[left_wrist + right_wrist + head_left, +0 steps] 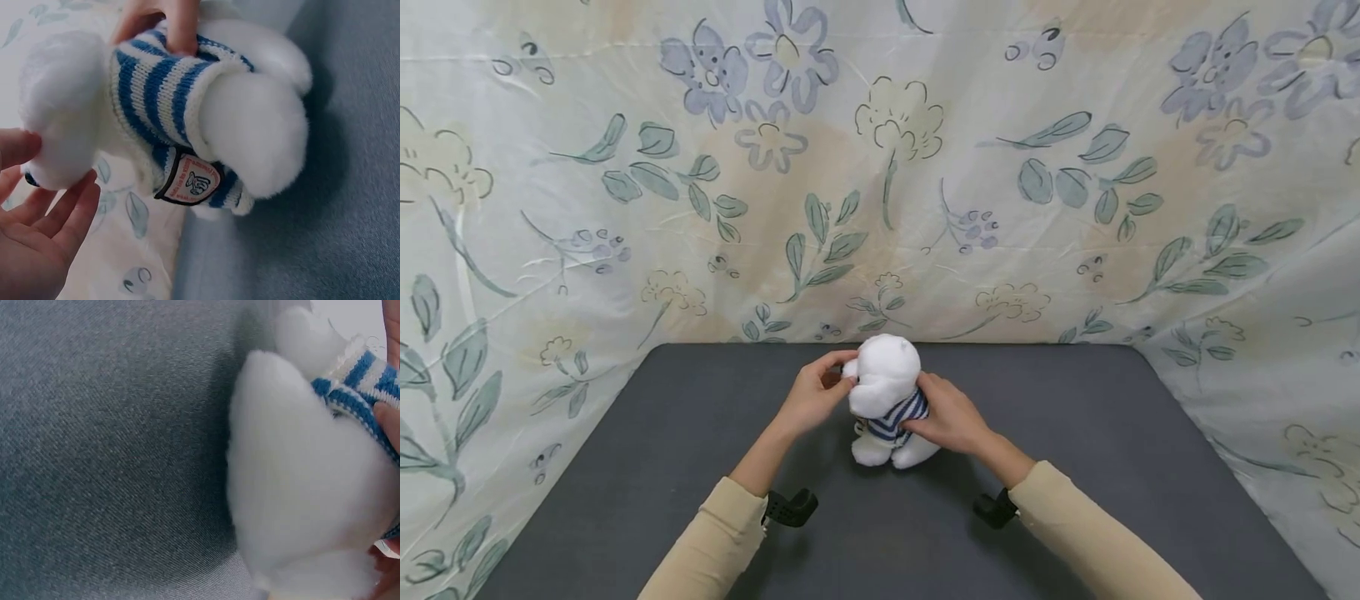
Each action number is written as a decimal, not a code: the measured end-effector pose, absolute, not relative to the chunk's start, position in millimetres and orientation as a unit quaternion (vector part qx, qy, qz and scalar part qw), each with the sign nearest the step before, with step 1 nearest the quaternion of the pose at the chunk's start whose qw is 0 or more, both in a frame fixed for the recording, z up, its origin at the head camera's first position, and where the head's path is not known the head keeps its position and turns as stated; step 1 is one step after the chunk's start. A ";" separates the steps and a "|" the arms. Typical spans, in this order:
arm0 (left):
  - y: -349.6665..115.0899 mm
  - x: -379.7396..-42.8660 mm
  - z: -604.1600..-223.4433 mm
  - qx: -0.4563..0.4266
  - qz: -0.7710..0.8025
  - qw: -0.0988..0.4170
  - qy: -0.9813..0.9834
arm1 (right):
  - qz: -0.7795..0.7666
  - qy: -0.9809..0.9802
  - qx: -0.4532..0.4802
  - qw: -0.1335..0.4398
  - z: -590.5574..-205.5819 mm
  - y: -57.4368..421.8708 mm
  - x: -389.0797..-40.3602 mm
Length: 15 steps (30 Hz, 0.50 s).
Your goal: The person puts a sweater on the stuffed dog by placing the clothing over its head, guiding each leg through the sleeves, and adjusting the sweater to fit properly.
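Observation:
A white plush toy (886,375) sits upright near the far edge of the table, dressed in a blue-and-white striped knit sweater (164,94). Its head points to the left in the head view. My left hand (815,394) holds the protruding end of the head between thumb and fingers, beside a small black spot (31,179). Round the sweater at the back and side, my right hand (951,414) grips the body, its thumb (389,422) on the knit. A patch with red lettering (190,179) shows on the sweater in the left wrist view.
The dark grey table (700,467) lies under the toy. Behind it and at both sides hangs a floral cloth (925,183). Black wrist devices (792,508) sit on both of my forearms, by the beige sleeves (715,533).

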<state>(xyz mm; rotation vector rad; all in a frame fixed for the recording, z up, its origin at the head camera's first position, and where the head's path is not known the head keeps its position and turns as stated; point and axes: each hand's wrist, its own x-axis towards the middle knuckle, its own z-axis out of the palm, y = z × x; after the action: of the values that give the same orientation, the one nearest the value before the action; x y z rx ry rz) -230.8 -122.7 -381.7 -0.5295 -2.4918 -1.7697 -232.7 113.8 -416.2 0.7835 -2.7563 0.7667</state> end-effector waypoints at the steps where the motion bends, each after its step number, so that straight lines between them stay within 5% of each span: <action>1: -123.3 -231.2 -383.3 -0.168 -0.568 0.020 -0.805 | 0.251 -0.928 0.262 0.089 -417.2 112.9 -232.9; 15: -126.7 -227.2 -383.8 -0.131 -0.577 -0.009 -0.806 | 0.264 -0.925 0.264 0.068 -422.0 113.3 -229.0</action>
<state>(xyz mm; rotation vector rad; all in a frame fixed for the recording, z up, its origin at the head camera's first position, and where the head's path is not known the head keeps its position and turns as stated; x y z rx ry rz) -227.2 -126.7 -383.8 -0.4129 -2.5488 -1.8227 -229.0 113.3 -422.0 0.7954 -2.7882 0.7950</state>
